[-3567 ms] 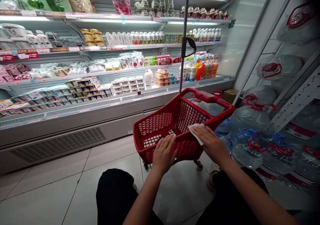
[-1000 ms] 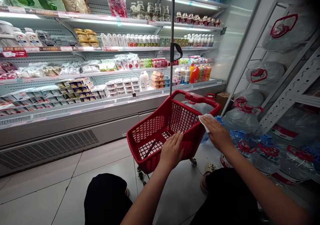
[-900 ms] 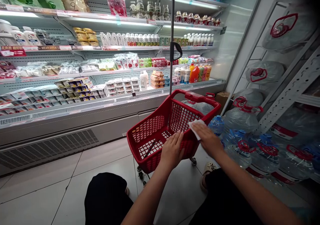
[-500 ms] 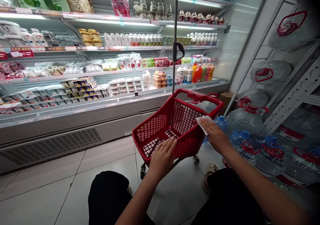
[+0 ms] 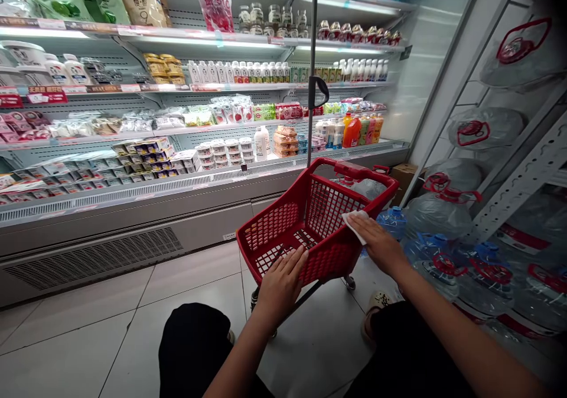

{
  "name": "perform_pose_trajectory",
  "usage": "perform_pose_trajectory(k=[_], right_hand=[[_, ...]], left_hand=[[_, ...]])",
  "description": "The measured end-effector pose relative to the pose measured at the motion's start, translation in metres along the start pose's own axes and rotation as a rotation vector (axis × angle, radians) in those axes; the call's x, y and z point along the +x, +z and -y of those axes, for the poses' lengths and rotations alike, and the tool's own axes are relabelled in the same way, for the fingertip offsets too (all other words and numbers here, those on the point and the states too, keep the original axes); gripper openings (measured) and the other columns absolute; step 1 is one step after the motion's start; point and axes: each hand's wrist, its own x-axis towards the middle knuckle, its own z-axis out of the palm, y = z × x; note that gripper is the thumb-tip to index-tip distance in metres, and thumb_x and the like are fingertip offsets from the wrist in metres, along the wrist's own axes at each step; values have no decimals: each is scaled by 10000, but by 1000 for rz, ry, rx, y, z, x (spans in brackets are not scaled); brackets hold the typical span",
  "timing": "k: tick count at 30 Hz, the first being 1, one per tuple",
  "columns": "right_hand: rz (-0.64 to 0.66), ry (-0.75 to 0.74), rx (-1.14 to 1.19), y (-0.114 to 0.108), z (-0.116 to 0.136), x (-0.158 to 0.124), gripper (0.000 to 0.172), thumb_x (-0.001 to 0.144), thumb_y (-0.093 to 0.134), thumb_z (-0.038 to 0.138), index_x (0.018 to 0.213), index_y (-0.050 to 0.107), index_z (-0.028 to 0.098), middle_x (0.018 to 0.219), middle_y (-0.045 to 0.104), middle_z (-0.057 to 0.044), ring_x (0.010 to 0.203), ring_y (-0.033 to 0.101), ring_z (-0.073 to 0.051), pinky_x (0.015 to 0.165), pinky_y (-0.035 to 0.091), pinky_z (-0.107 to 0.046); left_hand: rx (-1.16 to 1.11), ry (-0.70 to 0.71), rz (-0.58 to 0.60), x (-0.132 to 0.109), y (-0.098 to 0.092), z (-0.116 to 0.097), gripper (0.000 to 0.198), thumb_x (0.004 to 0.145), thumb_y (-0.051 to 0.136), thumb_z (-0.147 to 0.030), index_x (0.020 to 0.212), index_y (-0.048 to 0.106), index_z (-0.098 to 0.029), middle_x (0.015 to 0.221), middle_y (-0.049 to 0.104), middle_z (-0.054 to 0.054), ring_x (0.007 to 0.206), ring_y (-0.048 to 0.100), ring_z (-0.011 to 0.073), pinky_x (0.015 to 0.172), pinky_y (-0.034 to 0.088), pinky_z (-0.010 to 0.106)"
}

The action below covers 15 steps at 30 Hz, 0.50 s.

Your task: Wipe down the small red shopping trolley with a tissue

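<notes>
A small red plastic shopping cart (image 5: 330,256) with latticed basket walls stands on wheels in front of me. My right hand (image 5: 375,241) presses a folded white cloth or tissue (image 5: 353,225) against the cart's near rim, towards the handle end. Its fingers lie over the cloth. Lower along the same rim, my left hand (image 5: 283,280) rests with fingers stretched out over the edge; its thumb is hidden. Inside the basket, a dark strip-like part shows near the bottom, too unclear to name.
Behind the cart runs an open refrigerated display case (image 5: 204,206) stocked with yogurt cups, bottles and bags. A dark pole with a loop handle (image 5: 318,93) rises beyond the cart. Large water bottles (image 5: 443,268) crowd the right side, beside a white metal rack (image 5: 522,179). Pale tiles (image 5: 186,292) cover the floor.
My right hand has slid the white cloth a short way down the rim, towards my left hand. The left hand has shifted slightly left along the rim.
</notes>
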Motion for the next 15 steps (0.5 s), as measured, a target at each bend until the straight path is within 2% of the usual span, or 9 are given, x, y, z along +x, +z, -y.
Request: perform_pose_trajectory(k=[3,6,9,13,15], right_hand=[[-15,18,37,4,-19,4,836,881,355,16,1668,253,282,1687,366,-17,1581,271,-218,1303,291,-508],[-46,70,80,17,-10,11,751,937,341,52,1661,281,245,1670,402,-52,1584,262,-212,1305,290,-508],[-34,49,119,31,24,15,703,967,341,71,1652,309,227,1633,459,-71,1561,323,-214,1291,322,-510],[49,-83,181,41,79,11,705,994,348,84,1667,243,262,1655,423,-42,1553,344,-198,1283,339,-489],[93,-134,199,39,92,10,716,1001,353,88,1672,207,291,1665,404,-15,1554,339,-186,1290,325,-474]], left_hand=[[6,-8,1,-8,-1,3,723,998,500,-184,1662,221,-245,1695,350,44,1512,431,222,1219,419,410],[4,-23,-12,-11,2,4,758,965,507,-144,1660,219,-225,1695,350,55,1518,422,217,1217,422,395],[4,-50,-23,-9,5,2,777,942,525,-135,1657,226,-199,1695,348,72,1526,408,230,1224,417,410],[9,-66,-36,-8,7,1,785,940,547,-159,1658,230,-188,1699,337,83,1536,390,256,1240,397,448],[4,-52,-32,-11,6,4,794,939,549,-154,1661,220,-191,1702,331,78,1539,385,248,1236,403,432]])
